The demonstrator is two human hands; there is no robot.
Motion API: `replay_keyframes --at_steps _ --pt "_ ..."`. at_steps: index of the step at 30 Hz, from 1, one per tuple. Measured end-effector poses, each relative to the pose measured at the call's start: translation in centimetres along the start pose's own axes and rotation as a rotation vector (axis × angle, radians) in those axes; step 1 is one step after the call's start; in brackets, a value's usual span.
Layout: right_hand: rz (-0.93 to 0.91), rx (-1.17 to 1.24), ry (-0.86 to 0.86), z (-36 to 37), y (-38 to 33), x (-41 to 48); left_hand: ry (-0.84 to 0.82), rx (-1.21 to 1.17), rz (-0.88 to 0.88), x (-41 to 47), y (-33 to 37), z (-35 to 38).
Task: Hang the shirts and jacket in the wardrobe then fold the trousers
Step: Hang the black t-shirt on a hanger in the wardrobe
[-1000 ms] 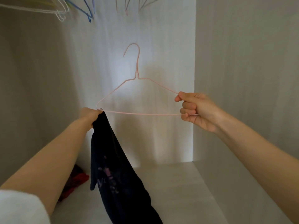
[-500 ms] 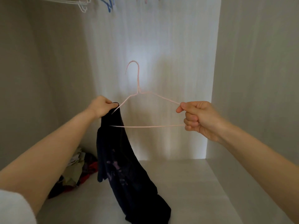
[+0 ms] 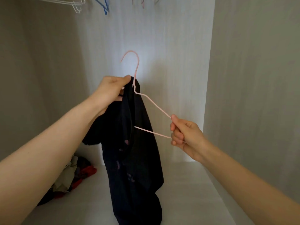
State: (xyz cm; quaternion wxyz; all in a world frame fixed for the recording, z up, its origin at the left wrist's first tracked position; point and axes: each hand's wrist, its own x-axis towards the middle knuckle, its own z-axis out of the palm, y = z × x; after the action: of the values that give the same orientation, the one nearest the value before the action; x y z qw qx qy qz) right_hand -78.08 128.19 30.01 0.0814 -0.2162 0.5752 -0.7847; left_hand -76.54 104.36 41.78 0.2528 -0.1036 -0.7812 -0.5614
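Threading, from head view: grips collar of shirt [image 3: 134, 151] with left hand [image 3: 112, 90] up at neck of hanger [image 3: 154, 103], shirt half-draped there; clutches hanger's bare end in right hand [image 3: 185, 133]. Best to keep hanger level and ease that end into the other shoulder. Below, pale wardrobe floor [image 3: 186, 192] with clothes pile [image 3: 71, 177] at left; spare hangers [image 3: 104, 7] overhead.

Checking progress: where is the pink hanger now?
Head view, centre: the pink hanger is held between the left hand and right hand, dark shirt over its left half.
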Motion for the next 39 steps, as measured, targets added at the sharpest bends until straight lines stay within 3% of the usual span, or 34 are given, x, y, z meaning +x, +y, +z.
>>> replay_keyframes --at_steps 2,6,8,10,13,16,19,24,28,31,36,39 --pt "-0.024 0.113 0.007 -0.3 0.0 0.0 -0.057 0.021 0.046 -0.2 1.7 0.5" --pt "-0.031 0.287 0.011 -0.9 -0.7 -0.3 0.008 0.885 0.471 -0.1 2.2 0.1" --pt "-0.005 0.307 -0.006 -0.9 -0.9 -0.6 0.023 0.909 0.521 -0.3 2.1 0.4" --pt "0.013 0.257 -0.011 -0.9 -1.3 -1.0 -0.034 0.709 0.436 -0.3 2.0 0.7" --pt "-0.037 -0.036 0.114 -1.1 -2.7 -1.1 -0.011 0.597 0.375 -0.1 1.0 0.7" --pt "-0.395 -0.674 0.453 -1.8 -3.5 -0.9 0.075 0.516 0.325 0.1 0.4 0.7" --pt "-0.731 -1.152 0.544 -1.9 -2.9 -1.5 0.156 0.437 0.284 0.4 0.3 1.1" --pt "-0.657 -1.381 0.534 0.0 -2.0 -1.7 0.18 0.461 0.293 0.6 0.7 2.4" --pt "-0.716 -1.34 0.392 1.9 -1.6 -1.7 0.182 0.469 0.316 0.4 0.8 3.7" --pt "-0.56 -1.143 0.235 3.3 -0.8 -1.1 0.176 0.446 0.341 0.1 1.1 4.8" --pt "-0.379 -0.825 0.2 4.3 0.5 0.3 0.185 0.304 0.27 0.2 1.3 5.9" --pt "-0.356 -0.747 0.08 3.9 1.5 -0.1 0.205 0.23 0.228 0.2 1.2 5.6"
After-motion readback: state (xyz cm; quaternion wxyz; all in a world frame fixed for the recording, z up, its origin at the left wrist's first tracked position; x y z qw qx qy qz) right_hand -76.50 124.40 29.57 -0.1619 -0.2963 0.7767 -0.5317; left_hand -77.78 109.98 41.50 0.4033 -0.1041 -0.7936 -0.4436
